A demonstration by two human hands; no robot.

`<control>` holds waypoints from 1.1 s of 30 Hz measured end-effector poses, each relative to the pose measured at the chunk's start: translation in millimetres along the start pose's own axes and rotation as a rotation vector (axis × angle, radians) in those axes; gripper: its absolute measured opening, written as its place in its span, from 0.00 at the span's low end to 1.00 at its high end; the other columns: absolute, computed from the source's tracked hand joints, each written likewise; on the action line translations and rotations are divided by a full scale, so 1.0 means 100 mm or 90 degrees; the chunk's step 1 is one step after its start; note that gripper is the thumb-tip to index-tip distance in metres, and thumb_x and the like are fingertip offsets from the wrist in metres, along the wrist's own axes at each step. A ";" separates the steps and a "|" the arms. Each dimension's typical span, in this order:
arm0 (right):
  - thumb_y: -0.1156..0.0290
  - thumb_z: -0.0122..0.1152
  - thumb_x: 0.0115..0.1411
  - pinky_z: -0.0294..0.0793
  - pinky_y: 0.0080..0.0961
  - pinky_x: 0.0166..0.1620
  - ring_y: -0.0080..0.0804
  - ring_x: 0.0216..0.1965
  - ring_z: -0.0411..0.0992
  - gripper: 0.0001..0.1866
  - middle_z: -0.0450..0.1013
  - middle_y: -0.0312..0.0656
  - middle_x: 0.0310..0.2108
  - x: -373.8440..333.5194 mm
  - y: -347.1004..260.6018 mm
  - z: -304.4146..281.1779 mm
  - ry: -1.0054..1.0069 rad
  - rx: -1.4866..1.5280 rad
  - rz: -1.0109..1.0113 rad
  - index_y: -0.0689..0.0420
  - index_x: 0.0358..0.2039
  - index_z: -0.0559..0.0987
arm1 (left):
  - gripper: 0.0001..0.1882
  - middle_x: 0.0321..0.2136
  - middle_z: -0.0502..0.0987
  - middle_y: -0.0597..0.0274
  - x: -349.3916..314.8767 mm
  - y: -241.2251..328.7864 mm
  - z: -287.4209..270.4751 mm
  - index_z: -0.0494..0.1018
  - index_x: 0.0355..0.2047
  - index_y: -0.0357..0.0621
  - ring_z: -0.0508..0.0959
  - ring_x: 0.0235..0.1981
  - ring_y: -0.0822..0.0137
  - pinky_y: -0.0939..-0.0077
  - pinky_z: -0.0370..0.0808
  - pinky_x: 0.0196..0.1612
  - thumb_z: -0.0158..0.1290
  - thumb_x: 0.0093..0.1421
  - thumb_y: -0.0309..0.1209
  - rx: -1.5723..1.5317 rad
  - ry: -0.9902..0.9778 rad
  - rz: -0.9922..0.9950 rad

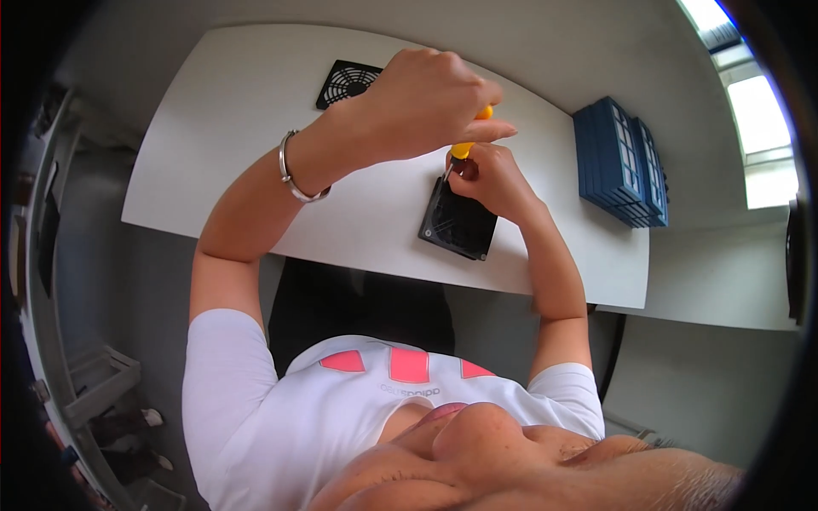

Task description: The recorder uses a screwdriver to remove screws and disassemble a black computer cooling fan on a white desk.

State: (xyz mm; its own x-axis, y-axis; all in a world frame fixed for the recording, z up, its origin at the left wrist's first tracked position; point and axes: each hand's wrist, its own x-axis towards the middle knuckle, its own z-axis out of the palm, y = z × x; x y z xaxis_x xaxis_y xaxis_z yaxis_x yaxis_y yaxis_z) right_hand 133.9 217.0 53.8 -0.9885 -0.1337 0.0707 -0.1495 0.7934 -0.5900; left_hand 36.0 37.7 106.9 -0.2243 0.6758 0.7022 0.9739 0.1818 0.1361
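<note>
Left hand (426,98) curled tightly round the yellow handle of a screwdriver (462,151); right hand (497,177) pinched at its shaft. From where I stand, the black box (460,225) lies on the white table (247,111), at six o'clock from the right fingertips: flat, four-sided, shiny, with silvery dots at its near corners.

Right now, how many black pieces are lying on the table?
2: the vented cover, toward the back, partly behind the left hand; and the block, nearer, under the right hand. Others may be hidden.
</note>
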 end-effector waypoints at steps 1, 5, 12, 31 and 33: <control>0.77 0.64 0.52 0.76 0.27 0.35 0.31 0.29 0.77 0.07 0.76 0.41 0.26 0.00 0.00 -0.04 -0.022 0.019 0.029 0.64 0.33 0.78 | 0.24 0.10 0.72 0.62 -0.01 0.03 0.02 0.75 0.20 0.45 0.71 0.11 0.66 0.77 0.66 0.19 0.57 0.61 0.52 -0.028 -0.053 -0.026; 0.75 0.61 0.56 0.76 0.27 0.34 0.30 0.27 0.77 0.06 0.78 0.41 0.27 -0.01 0.09 -0.21 -0.037 0.064 0.076 0.63 0.34 0.80 | 0.20 0.11 0.71 0.64 -0.11 0.15 0.08 0.75 0.24 0.42 0.68 0.12 0.73 0.79 0.63 0.19 0.59 0.62 0.47 -0.140 -0.123 -0.120; 0.74 0.63 0.59 0.75 0.25 0.33 0.26 0.27 0.75 0.05 0.78 0.40 0.29 0.00 0.34 -0.31 -0.081 0.076 0.022 0.61 0.36 0.80 | 0.16 0.15 0.71 0.69 -0.46 -0.03 0.26 0.77 0.31 0.41 0.67 0.16 0.80 0.85 0.63 0.20 0.58 0.64 0.43 -0.387 -0.113 -0.446; 0.77 0.63 0.54 0.74 0.29 0.34 0.35 0.28 0.73 0.05 0.75 0.43 0.27 -0.08 0.31 -0.33 -0.108 0.017 -0.073 0.61 0.32 0.77 | 0.20 0.19 0.72 0.69 -0.51 -0.09 0.49 0.77 0.30 0.41 0.68 0.22 0.78 0.81 0.64 0.25 0.63 0.59 0.47 -0.271 -0.351 -0.459; 0.77 0.63 0.54 0.74 0.29 0.33 0.36 0.28 0.73 0.05 0.75 0.43 0.26 -0.08 0.32 -0.32 -0.107 0.006 -0.064 0.62 0.32 0.77 | 0.22 0.19 0.73 0.66 -0.50 -0.07 0.45 0.77 0.29 0.40 0.70 0.22 0.75 0.79 0.66 0.26 0.63 0.58 0.49 -0.304 -0.379 -0.437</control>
State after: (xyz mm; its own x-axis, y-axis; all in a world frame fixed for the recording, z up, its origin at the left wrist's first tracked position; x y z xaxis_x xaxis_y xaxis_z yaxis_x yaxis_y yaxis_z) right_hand 136.6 262.5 59.8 -0.9507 -0.3099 -0.0060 -0.2458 0.7655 -0.5947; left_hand 38.6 35.1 39.6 -0.5928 0.8018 -0.0757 0.5116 0.4476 0.7334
